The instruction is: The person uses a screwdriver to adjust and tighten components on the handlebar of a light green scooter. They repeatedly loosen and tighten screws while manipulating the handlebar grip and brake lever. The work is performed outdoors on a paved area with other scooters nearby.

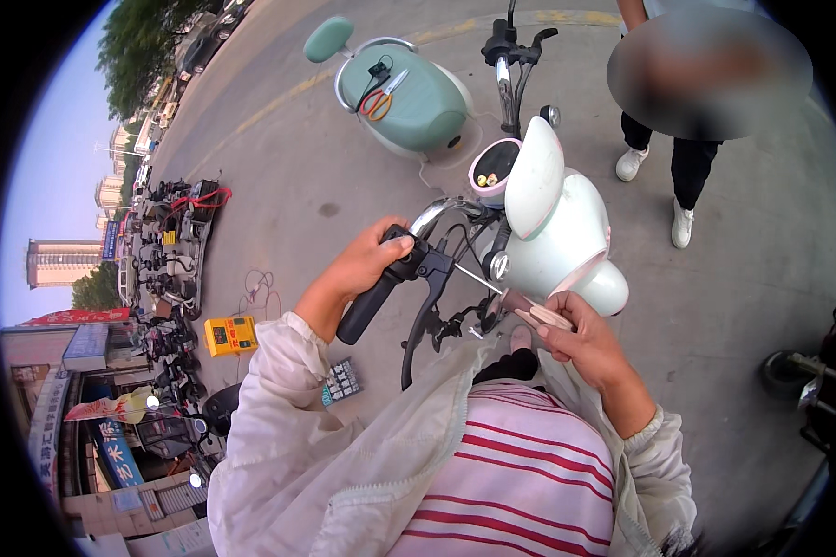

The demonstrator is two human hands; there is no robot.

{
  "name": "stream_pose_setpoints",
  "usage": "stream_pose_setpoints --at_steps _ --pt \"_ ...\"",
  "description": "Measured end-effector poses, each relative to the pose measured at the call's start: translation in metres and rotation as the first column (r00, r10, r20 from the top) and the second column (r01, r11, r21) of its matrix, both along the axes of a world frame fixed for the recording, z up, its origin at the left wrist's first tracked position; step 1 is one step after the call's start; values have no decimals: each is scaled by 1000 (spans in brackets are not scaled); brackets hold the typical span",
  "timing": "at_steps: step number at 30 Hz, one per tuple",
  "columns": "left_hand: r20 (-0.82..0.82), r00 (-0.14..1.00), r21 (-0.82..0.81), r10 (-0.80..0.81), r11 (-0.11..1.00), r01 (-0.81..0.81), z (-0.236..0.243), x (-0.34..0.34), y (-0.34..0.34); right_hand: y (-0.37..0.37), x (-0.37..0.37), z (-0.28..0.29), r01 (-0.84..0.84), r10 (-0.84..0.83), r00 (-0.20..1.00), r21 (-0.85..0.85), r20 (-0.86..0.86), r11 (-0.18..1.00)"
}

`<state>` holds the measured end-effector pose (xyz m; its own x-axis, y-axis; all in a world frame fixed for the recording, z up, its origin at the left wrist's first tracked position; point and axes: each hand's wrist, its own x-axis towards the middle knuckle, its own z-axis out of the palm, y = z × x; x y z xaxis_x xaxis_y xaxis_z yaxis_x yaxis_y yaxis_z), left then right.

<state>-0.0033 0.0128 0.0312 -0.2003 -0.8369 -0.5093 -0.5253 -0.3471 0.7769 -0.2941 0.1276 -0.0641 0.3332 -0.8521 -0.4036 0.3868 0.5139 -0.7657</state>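
My left hand (370, 260) is wrapped around the black switch housing (407, 251) on a scooter's left handlebar, beside the grip (367, 306) and brake lever (418, 330). My right hand (571, 334) holds a screwdriver (520, 306) with a pale-and-brown handle; its shaft points up-left to the lever bracket (437, 265), where the tip seems to touch. The white, pink-trimmed scooter body (567, 241) lies just ahead. Its round dashboard housing (483, 190) has small yellowish items in it. Whether the screwdriver tip sits in a screw is too small to tell.
A green scooter seat (423, 116) carries orange-and-black scissors (381, 97) and a small black part. A person (692, 167) stands at right. A yellow device (232, 334), cables (258, 288) and a tray (342, 379) lie at left, near parked scooters (181, 251). A dark wheel (780, 371) is at right.
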Motion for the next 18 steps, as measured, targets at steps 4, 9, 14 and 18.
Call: stream_pose_setpoints --at_steps 4,9,14,18 --pt "14 1000 1 23 1000 -23 -1 3 -2 0 1 -2 1 -25 986 -143 -166 990" --pt "7 999 -29 50 998 -49 -3 4 1 -4 -3 11 -73 42 982 161 186 984" --pt "-25 999 4 35 999 -34 -7 9 -2 4 5 -8 33 -76 973 -192 -219 981" --pt "-18 999 14 34 999 -33 -9 13 -3 -8 -2 17 25 -38 995 140 91 990"
